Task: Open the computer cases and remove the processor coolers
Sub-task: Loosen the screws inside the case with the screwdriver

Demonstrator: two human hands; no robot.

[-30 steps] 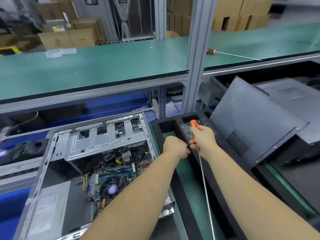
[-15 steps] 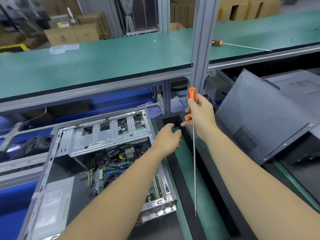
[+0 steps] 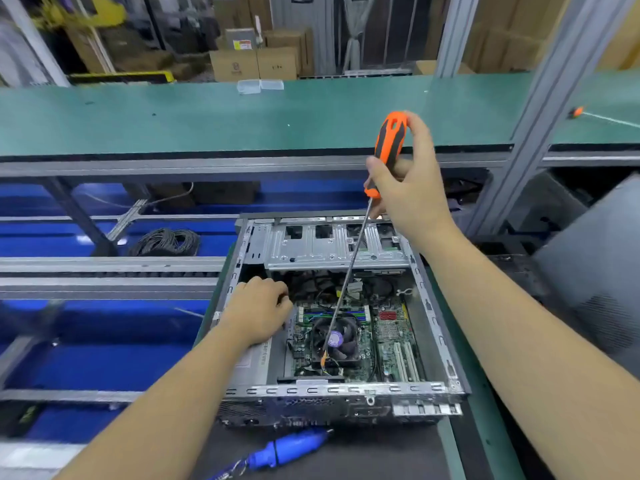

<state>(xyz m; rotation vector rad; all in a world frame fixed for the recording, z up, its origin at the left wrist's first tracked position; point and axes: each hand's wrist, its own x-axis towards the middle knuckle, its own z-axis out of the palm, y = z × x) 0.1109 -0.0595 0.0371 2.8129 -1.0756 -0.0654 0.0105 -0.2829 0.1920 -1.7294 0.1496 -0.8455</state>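
Your right hand (image 3: 410, 183) grips the screwdriver (image 3: 387, 152), tip at the cooler (image 3: 334, 341); left hand (image 3: 258, 313), fingers curled, rests in the case (image 3: 346, 393), grasp unclear.

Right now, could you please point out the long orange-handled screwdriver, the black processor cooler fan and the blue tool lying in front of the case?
orange-handled screwdriver (image 3: 390, 144), head view, on the handle.
processor cooler fan (image 3: 335, 338), head view, on the purple hub.
blue tool (image 3: 294, 446), head view, on its body.

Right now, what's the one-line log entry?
case: open | right hand: holds screwdriver, tip at cooler | left hand: rests inside case | cooler: not yet removed
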